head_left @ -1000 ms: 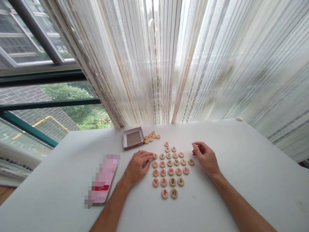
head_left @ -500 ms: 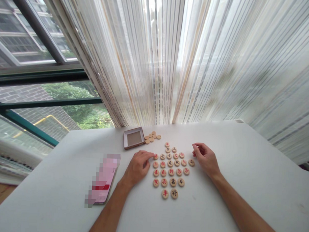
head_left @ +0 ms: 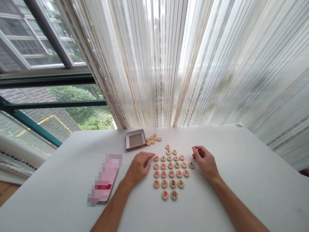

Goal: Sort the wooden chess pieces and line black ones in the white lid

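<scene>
Round wooden Chinese chess pieces (head_left: 171,173) with red or black characters lie face up on the white table in short rows, narrower at the far and near ends. My left hand (head_left: 140,167) rests at their left side. Its index finger stretches out to the leftmost red piece (head_left: 156,158), at its edge; whether it touches I cannot tell. The other fingers bend down, and nothing shows in them. To the right of the rows, my right hand (head_left: 205,161) is loosely closed, thumb near the index finger, with no piece visible in it. A black-character piece (head_left: 191,165) lies just beside it.
A shallow open box (head_left: 126,142) stands at the far left of the pieces. Several blank-looking wooden discs (head_left: 153,142) lie against its right side. A phone (head_left: 109,182), partly blurred out, lies left of my left forearm. Striped curtains (head_left: 166,62) hang behind the table (head_left: 243,173).
The view has shifted slightly, so everything sits a little lower in the picture. My left index fingertip has come slightly off the top of the leftmost red piece. The pieces keep their places.
</scene>
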{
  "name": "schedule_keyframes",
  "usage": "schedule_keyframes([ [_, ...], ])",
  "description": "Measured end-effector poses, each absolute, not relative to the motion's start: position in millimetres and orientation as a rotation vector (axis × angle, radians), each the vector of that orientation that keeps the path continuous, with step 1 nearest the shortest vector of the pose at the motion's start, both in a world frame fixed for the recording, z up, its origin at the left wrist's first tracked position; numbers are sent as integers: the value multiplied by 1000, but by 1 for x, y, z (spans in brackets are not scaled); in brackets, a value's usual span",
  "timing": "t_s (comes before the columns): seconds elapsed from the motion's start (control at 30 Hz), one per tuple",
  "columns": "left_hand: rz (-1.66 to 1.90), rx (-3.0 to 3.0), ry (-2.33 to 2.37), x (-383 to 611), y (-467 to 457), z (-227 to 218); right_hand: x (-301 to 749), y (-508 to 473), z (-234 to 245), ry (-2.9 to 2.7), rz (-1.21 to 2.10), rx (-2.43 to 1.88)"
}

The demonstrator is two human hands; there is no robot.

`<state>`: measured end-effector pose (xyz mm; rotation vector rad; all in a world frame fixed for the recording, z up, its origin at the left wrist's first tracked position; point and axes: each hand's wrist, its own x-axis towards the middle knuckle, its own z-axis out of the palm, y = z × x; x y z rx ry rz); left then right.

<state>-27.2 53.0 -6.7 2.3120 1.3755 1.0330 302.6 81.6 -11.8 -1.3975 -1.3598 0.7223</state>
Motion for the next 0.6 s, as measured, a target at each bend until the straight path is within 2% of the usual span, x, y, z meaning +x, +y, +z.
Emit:
schedule_keyframes([
  [0.6, 1207, 2156, 1409, -32, 59, -13, 303, 84, -12, -1366, 731, -1425],
])
